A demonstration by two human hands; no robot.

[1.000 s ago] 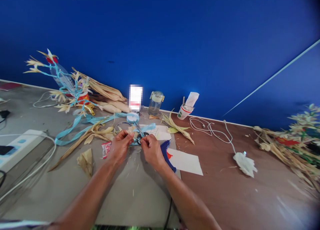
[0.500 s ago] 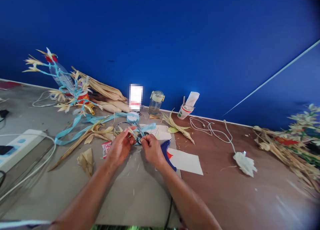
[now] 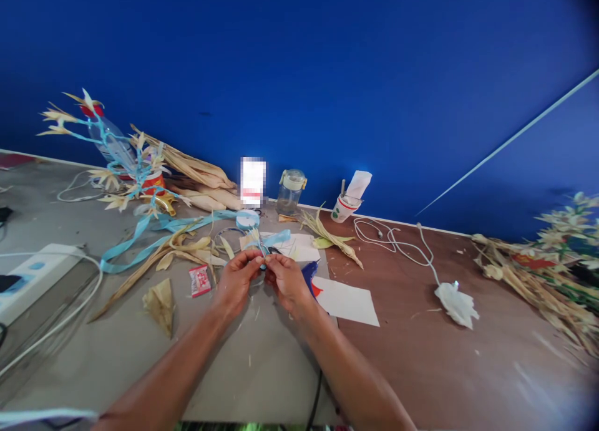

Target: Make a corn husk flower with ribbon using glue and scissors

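My left hand [image 3: 238, 278] and my right hand [image 3: 287, 278] meet over the middle of the grey table, thumbs and fingertips pinched closely together. What they grip is small and mostly hidden by the fingers; a light blue strand [image 3: 262, 249] shows just beyond the fingertips. Behind the hands stands a roll of light blue tape [image 3: 248, 219], and a light blue ribbon [image 3: 135, 241] loops away to the left. A blue glue gun [image 3: 309, 272] lies beside my right hand, partly covered by it. A red and white packet [image 3: 199, 280] rests left of my left hand.
Dried corn husks [image 3: 206, 197] lie at the back, near a blue-stemmed husk-flower branch [image 3: 133, 163]. A glass jar [image 3: 291, 193] and a paper cup [image 3: 344, 208] stand along the wall. White cards [image 3: 349, 301], a white cable [image 3: 397, 244], crumpled tissue [image 3: 457, 304] and a power strip [image 3: 42, 275] are spread around.
My left hand has turned and moved right, so both hands' fingertips now come together. Its fingers have closed into a pinch. The dark loops by my right fingers are now mostly hidden.
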